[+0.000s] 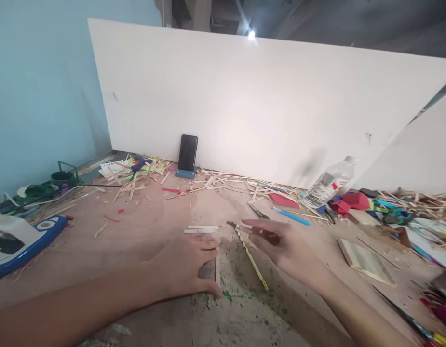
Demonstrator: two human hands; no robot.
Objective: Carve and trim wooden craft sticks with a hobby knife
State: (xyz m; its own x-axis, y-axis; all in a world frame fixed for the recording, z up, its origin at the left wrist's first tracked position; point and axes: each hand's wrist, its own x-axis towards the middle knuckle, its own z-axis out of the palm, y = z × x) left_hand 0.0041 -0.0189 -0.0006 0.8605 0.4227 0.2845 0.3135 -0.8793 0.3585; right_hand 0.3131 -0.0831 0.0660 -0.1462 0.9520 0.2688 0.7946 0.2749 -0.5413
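My left hand (188,258) lies on the table with thumb and fingers spread, beside an upright-running craft stick (217,267) that it touches. Just beyond its fingertips, two craft sticks (202,227) lie side by side, partly under the fingers. My right hand (277,241) hovers over the table with curled fingers, and a short pale stick (241,227) juts out to the left from between them; its far end is hidden. Below that hand lies a yellow patterned pencil (252,260), its upper end near a small dark piece.
A phone (188,152) on a blue stand leans at the back. Loose sticks, a blue pen (292,216), pliers (258,211) and a plastic bottle (331,182) lie around. Scissors (407,315) and a wooden piece (365,262) are right; a blue-white device (31,243) stands left.
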